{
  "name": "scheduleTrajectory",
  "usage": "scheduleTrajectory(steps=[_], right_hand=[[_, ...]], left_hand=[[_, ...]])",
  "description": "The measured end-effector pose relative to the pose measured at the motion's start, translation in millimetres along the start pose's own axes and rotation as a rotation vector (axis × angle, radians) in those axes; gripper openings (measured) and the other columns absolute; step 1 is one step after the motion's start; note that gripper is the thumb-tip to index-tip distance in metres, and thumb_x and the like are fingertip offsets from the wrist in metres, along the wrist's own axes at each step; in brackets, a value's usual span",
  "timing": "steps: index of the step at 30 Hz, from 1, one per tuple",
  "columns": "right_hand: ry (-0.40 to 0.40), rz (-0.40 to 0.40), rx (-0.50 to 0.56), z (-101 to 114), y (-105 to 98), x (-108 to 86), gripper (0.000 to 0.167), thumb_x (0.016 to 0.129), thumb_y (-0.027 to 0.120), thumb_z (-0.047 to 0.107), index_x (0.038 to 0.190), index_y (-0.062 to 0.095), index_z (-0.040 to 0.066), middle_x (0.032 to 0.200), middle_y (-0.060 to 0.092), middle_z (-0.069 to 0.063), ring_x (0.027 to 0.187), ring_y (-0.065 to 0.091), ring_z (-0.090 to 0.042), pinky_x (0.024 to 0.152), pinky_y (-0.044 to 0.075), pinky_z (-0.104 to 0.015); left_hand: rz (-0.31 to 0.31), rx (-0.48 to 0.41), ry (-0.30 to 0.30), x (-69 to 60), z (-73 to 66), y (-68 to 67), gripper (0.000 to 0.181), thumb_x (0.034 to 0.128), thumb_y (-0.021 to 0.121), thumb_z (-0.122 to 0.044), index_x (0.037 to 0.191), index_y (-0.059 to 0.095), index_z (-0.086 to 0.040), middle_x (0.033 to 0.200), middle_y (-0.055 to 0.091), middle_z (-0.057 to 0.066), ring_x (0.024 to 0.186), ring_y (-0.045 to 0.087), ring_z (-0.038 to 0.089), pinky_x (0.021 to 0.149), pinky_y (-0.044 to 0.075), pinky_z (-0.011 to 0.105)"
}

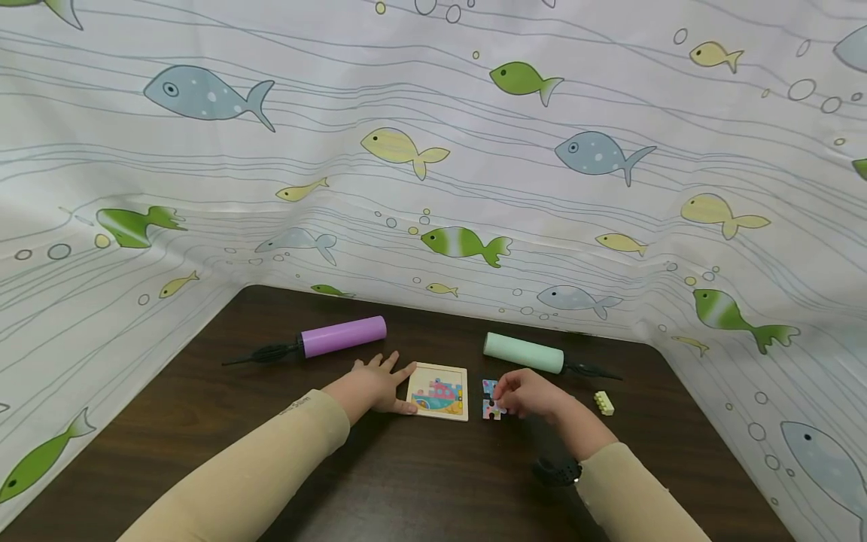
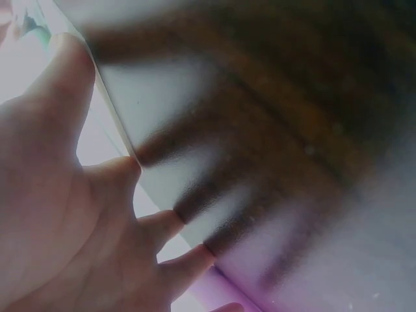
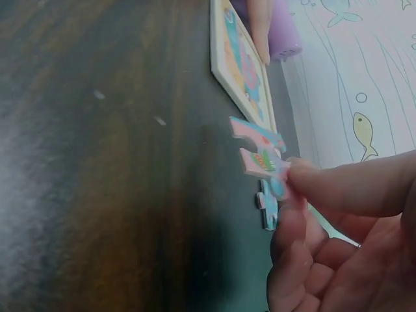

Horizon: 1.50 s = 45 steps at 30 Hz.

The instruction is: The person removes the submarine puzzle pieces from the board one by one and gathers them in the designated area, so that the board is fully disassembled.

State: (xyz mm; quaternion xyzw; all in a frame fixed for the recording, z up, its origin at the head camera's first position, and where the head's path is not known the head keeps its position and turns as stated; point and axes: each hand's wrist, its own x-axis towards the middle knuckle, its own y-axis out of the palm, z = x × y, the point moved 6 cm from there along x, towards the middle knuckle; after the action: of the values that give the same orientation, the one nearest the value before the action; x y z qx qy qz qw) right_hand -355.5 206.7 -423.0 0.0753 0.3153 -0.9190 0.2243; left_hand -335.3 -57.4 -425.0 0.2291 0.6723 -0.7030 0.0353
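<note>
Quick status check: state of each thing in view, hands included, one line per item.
Puzzle board: flat on table, partly filled
Held puzzle piece: pinched, tilted, not in board
Loose puzzle piece: on table, not in board
Left hand: fingers spread, touching the board's left side
Right hand: pinching the held piece
Purple pump: lying on its side
Green pump: lying on its side
Yellow block: on table, untouched
</note>
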Motion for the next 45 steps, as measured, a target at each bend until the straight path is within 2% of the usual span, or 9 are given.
scheduleTrajectory(steps=[5,15,25,33,40,45], right_hand=[[0.027,0.006,-0.032,-5.2,2.2,-4.1,0.003,0.090,0.067,0.003,0.091,0.067,0.001,0.078,0.061,-0.006,0.065,0.055,-0.019,0.056,0.046,-0.030],[-0.009,-0.046,-0.078,2.6,2.9,-4.7,0.003,0.091,0.064,-0.001,0.092,0.065,0.001,0.077,0.059,-0.005,0.064,0.054,-0.020,0.053,0.042,-0.030],[-0.075,-0.096,-0.085,22.8,15.5,12.2,0.004,0.089,0.069,0.002,0.092,0.067,0.002,0.074,0.057,-0.005,0.063,0.054,-0.019,0.052,0.042,-0.030],[-0.161,-0.145,-0.137,45.2,32.8,30.6,0.006,0.086,0.075,0.005,0.089,0.070,0.003,0.074,0.057,-0.004,0.063,0.050,-0.017,0.056,0.043,-0.031],[-0.156,-0.151,-0.151,54.6,48.0,43.4,0.007,0.086,0.075,0.007,0.092,0.071,0.005,0.077,0.058,-0.005,0.062,0.052,-0.018,0.054,0.047,-0.031],[-0.143,-0.162,-0.171,56.6,54.4,47.7,0.008,0.085,0.077,0.008,0.090,0.071,0.005,0.079,0.058,-0.005,0.066,0.053,-0.019,0.058,0.047,-0.031]], left_hand=[[-0.003,-0.002,0.003,3.0,1.0,2.6,0.090,0.0876,0.050,-0.072,0.160,0.017,-0.030,0.164,0.013,0.009,0.147,0.018,0.037,0.111,0.020,0.060],[-0.026,-0.016,0.013,6.0,1.9,4.3,0.092,0.0853,0.051,-0.074,0.160,0.019,-0.030,0.163,0.016,0.011,0.146,0.020,0.038,0.110,0.021,0.063],[-0.020,-0.020,0.006,3.3,0.3,1.9,0.091,0.0860,0.052,-0.073,0.159,0.020,-0.030,0.163,0.016,0.010,0.146,0.020,0.037,0.110,0.022,0.061],[-0.016,-0.008,-0.001,4.2,1.2,3.2,0.092,0.0855,0.050,-0.074,0.160,0.019,-0.031,0.163,0.015,0.009,0.146,0.019,0.037,0.110,0.022,0.061],[-0.019,-0.015,-0.003,7.9,2.5,5.4,0.092,0.0848,0.050,-0.075,0.160,0.019,-0.031,0.163,0.016,0.009,0.146,0.019,0.037,0.110,0.022,0.061],[-0.009,-0.009,-0.006,6.3,1.7,4.4,0.091,0.0861,0.049,-0.075,0.160,0.018,-0.031,0.163,0.015,0.009,0.146,0.019,0.036,0.111,0.021,0.060]])
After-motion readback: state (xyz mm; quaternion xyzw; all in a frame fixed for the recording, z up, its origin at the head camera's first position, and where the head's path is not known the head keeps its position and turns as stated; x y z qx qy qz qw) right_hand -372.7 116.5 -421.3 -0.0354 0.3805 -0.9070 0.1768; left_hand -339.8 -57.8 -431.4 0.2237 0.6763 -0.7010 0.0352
